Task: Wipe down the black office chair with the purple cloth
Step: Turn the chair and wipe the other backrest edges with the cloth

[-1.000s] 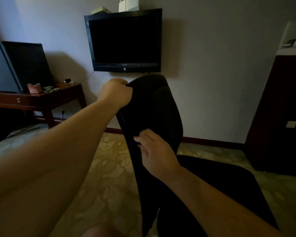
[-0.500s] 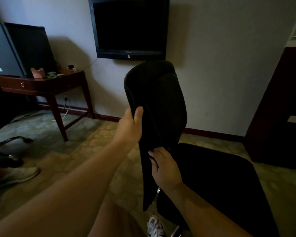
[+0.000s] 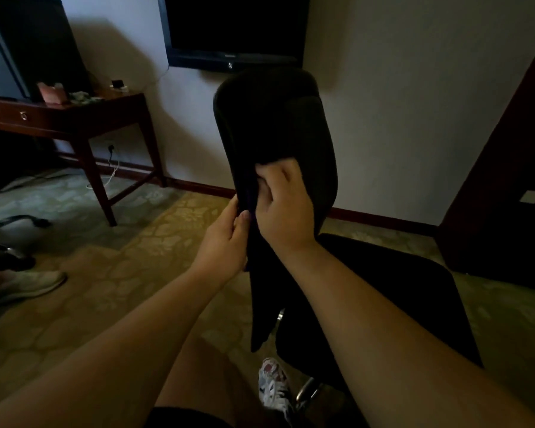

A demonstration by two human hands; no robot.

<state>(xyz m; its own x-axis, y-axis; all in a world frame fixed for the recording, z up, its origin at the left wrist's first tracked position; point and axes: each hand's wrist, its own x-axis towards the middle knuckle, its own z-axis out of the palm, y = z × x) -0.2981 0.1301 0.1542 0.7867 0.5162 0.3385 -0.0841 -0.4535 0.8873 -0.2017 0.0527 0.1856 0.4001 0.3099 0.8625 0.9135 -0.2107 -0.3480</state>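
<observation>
Here the black office chair (image 3: 291,134) stands side-on on the patterned carpet (image 3: 121,273). Its tall backrest (image 3: 269,112) is upright in the middle of the view and its seat (image 3: 399,288) reaches to the right. Both hands meet at the backrest's near edge, about halfway up. The right hand (image 3: 286,211) has its fingers curled in against that edge, clamped on the purple cloth (image 3: 251,197), of which only a dark violet sliver shows between the two hands. The left hand (image 3: 224,245), just beside and slightly lower, pinches the same edge between thumb and fingers. In the dim light I cannot tell whether it also has cloth in the pinch. A sneaker (image 3: 272,387) shows below, near the seat. Behind, a television (image 3: 235,26) hangs on the wall, and a wooden desk (image 3: 74,118) at the left carries a monitor (image 3: 28,41) and a small pink box (image 3: 51,93). A dark cabinet (image 3: 507,180) stands at the right.
</observation>
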